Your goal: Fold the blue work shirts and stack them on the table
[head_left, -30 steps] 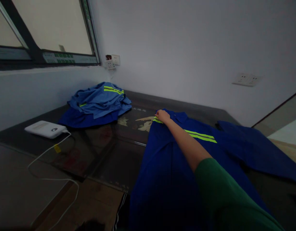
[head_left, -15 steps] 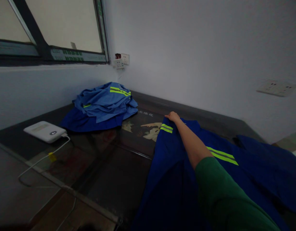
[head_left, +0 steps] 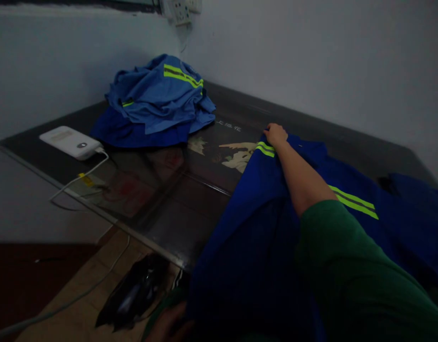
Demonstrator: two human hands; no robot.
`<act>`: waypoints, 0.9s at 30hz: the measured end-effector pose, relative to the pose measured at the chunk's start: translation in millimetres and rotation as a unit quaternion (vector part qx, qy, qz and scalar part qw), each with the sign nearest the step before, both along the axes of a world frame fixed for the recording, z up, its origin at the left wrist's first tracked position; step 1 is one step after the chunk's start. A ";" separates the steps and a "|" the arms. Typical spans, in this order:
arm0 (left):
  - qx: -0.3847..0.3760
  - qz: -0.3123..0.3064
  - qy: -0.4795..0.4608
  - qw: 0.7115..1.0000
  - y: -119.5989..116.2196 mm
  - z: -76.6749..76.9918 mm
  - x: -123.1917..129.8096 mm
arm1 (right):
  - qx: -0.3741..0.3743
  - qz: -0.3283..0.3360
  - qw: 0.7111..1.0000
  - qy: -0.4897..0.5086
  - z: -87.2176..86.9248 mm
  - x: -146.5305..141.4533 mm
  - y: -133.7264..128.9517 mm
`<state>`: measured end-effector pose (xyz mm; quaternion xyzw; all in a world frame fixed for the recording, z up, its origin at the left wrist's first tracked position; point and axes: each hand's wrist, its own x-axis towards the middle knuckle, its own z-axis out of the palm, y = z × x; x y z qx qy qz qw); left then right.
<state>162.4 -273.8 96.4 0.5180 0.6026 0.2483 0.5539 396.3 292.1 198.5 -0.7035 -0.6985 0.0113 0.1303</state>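
Note:
A dark blue work jacket (head_left: 236, 223) with yellow-green reflective stripes lies spread on the table and hangs over its near edge. My right hand (head_left: 276, 135) is closed on the jacket's far edge, just beyond a pair of short stripes. The green-sleeved right arm reaches across the cloth. Low in the frame, my left hand (head_left: 169, 324) is beside the hanging part of the jacket. It is dark and cut off there, so I cannot make out whether its fingers grip the cloth.
The dark glossy table (head_left: 162, 213) meets two walls. On it are a heap of lighter blue striped clothes (head_left: 158, 99), a white device (head_left: 71, 141) with a cable, and more dark blue cloth (head_left: 414, 199) at right. A black plastic bag (head_left: 135, 289) lies on the floor.
My view has tilted down, so the window is nearly gone and the floor and bag show. My left hand has come into view. The right hand keeps its hold on the jacket.

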 end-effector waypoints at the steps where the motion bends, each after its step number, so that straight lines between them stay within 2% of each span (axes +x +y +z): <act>1: 0.010 -0.019 -0.001 1.000 1.6 0.4 -2.9 | -0.009 0.011 1.000 -0.006 -0.3 1.3 1.1; 4: 0.051 -0.041 0.024 0.998 1.5 0.3 -9.2 | -0.050 0.034 0.998 -0.031 5.0 11.8 9.9; 8: 0.077 0.043 0.026 0.996 1.4 0.5 0.6 | -0.105 0.004 0.991 -0.078 15.8 30.4 12.5; 11: 0.035 0.079 0.009 0.996 10.1 9.6 14.8 | -0.076 -0.011 0.994 -0.082 19.5 34.7 -3.8; 13: 0.021 0.062 -0.007 0.998 17.5 19.0 18.7 | -0.036 -0.020 0.996 -0.074 21.1 32.3 -18.2; 15: 0.043 0.052 0.015 0.998 23.8 29.9 15.9 | -0.024 -0.019 0.996 -0.078 25.0 29.0 -30.9; 18: 0.141 0.078 0.128 0.979 32.2 53.1 5.8 | -0.001 0.036 0.993 -0.117 39.8 29.1 -48.0; 20: 0.217 0.102 0.187 0.953 40.9 75.4 2.8 | 0.072 0.099 0.983 -0.138 54.4 33.3 -65.3; 22: 0.285 0.101 0.194 0.933 56.1 101.6 7.0 | 0.141 0.173 0.965 -0.138 68.1 39.1 -92.6; 24: 0.345 0.048 0.166 0.922 80.8 126.9 19.1 | 0.134 0.238 0.954 -0.124 76.0 45.7 -129.8; 27: 0.384 -0.088 0.136 0.909 133.8 153.4 48.9 | 0.030 0.304 0.946 -0.105 72.2 60.2 -191.5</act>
